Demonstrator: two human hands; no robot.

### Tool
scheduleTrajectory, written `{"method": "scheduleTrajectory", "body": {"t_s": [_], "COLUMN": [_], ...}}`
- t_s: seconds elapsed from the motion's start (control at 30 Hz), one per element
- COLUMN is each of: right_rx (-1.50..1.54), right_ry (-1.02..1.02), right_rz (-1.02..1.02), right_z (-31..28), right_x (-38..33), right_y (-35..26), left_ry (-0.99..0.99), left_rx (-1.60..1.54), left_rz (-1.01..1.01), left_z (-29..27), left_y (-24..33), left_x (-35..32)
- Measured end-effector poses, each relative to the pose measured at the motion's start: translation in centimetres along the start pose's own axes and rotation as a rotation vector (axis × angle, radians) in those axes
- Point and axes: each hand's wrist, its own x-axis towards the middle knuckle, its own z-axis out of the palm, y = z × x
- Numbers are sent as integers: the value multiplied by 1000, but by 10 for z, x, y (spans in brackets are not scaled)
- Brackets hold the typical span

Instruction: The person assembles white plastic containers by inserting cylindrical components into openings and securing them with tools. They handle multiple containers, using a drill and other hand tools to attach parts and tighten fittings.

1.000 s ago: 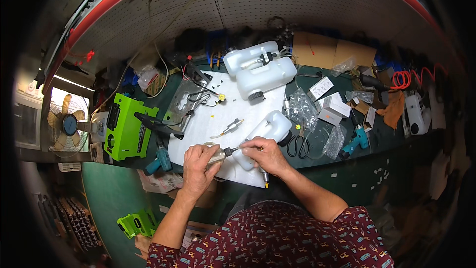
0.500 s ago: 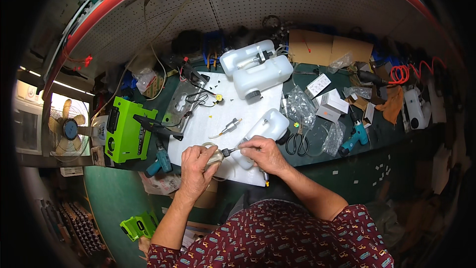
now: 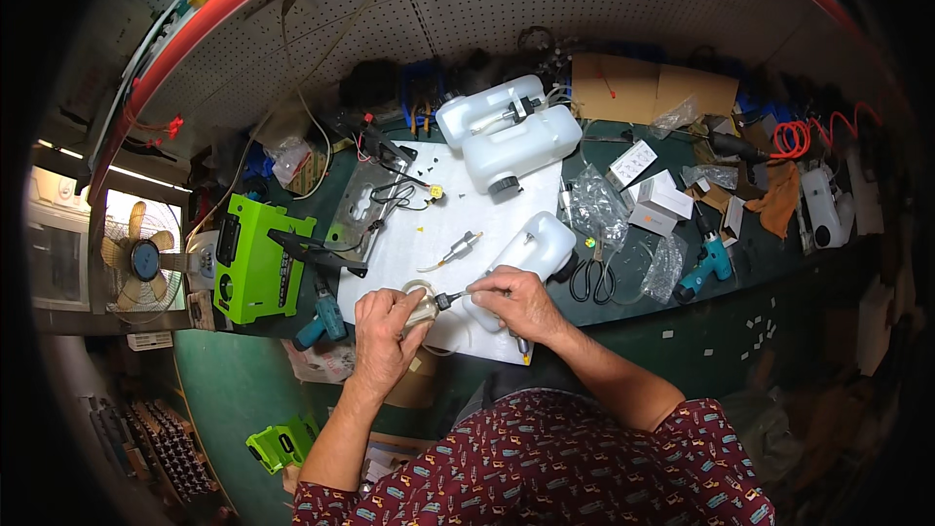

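Note:
My left hand [image 3: 383,339] is closed round a pale, shiny cylinder [image 3: 423,312] with a black collar [image 3: 445,301] and a thin stem at its right end. Fingers of my right hand [image 3: 518,302] pinch the tip of that stem; the fingertips hide whatever sits there. Beneath and beyond my right hand lies a white plastic tank [image 3: 539,245] on a white foam sheet [image 3: 429,248]. A small silver cylindrical part [image 3: 461,247] with a yellowish tip and a short tube rests on the sheet. Another metal part with a yellow end [image 3: 525,351] shows just below my right hand.
Two more white tanks [image 3: 521,150] stand at the back. To the left are a green plastic housing [image 3: 255,263], a clear plate [image 3: 365,209] with black brackets, and a teal drill [image 3: 325,318]. Black-handled scissors [image 3: 592,282], plastic bags, white boxes [image 3: 660,203] and another drill [image 3: 708,265] lie right.
The whole view has shifted slightly. Both hands keep nearly the same pose on the cylinder and its stem, and nothing has been let go.

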Motion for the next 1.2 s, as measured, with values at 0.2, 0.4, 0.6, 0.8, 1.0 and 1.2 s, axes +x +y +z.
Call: {"method": "scheduleTrajectory", "body": {"t_s": [0.2, 0.4, 0.6, 0.8, 1.0, 1.2], "right_rx": [0, 225, 307, 279, 349, 468], "right_ry": [-9, 47, 179, 298, 349, 286], "right_rz": [63, 305, 432, 459, 487, 525], "right_z": [3, 4, -5, -19, -26, -19], "right_x": [5, 14, 4, -8, -11, -3], "right_y": [-5, 10, 20, 41, 49, 42], "left_ry": [28, 45, 242, 417, 437, 506], "left_rx": [-35, -177, -392, -525, -725, -790], "left_rz": [12, -91, -479, -591, -633, -672], "left_z": [8, 67, 156, 214, 215, 212], "left_y": [-11, -62, -178, -246, -240, -259], "left_x": [-2, -7, -6, -1, 8, -13]}}
